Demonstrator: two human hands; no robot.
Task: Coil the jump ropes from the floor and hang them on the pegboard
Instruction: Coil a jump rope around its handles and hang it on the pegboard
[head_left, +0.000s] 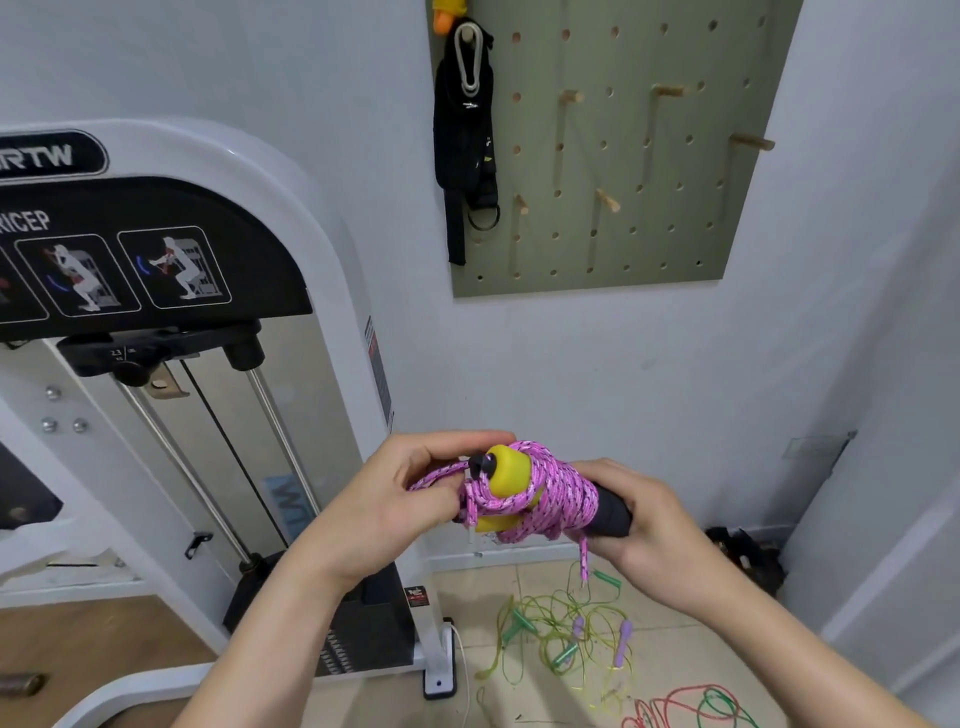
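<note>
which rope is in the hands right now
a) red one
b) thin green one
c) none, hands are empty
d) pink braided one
d: the pink rope, wound into a bundle, is held between the left hand and the right hand, while the green rope and the red rope lie on the floor.

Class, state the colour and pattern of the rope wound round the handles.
The rope is pink, flecked black and white; head view.
</note>
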